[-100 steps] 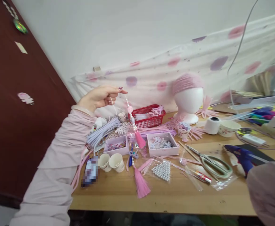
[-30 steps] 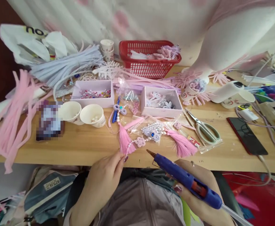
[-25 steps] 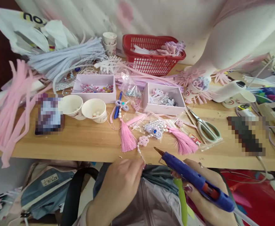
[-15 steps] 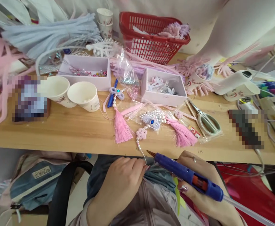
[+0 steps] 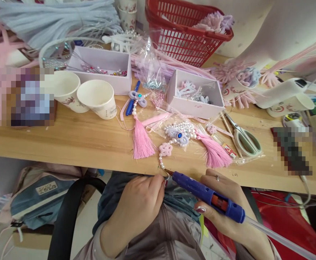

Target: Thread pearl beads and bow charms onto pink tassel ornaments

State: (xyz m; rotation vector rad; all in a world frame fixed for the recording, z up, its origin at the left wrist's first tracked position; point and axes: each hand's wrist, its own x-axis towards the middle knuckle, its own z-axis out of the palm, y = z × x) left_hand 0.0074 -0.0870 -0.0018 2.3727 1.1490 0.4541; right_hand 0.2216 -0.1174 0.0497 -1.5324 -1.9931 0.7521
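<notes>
My left hand (image 5: 140,204) is closed at the table's front edge, pinching a thin white string (image 5: 168,177). The string runs up to a short row of pearl beads (image 5: 161,160) below a pink flower (image 5: 165,149). My right hand (image 5: 229,186) is wrapped round a blue hot glue gun (image 5: 191,185), with a clear glue stick (image 5: 271,231) out of its back. The gun's nozzle is at the string, just below the last beads; contact cannot be made out. Beyond lie a blue-gem ornament (image 5: 179,136) and two pink tassels (image 5: 143,141).
Scissors (image 5: 247,141) lie to the right. Paper cups (image 5: 98,101) and white boxes (image 5: 198,106) stand behind the ornaments, with a red basket (image 5: 185,36) at the back. A blurred dark object (image 5: 291,151) with a cable lies far right.
The glue gun's nozzle has moved left and now meets the string near the beads. My left hand still pinches the string. The view has shifted slightly.
</notes>
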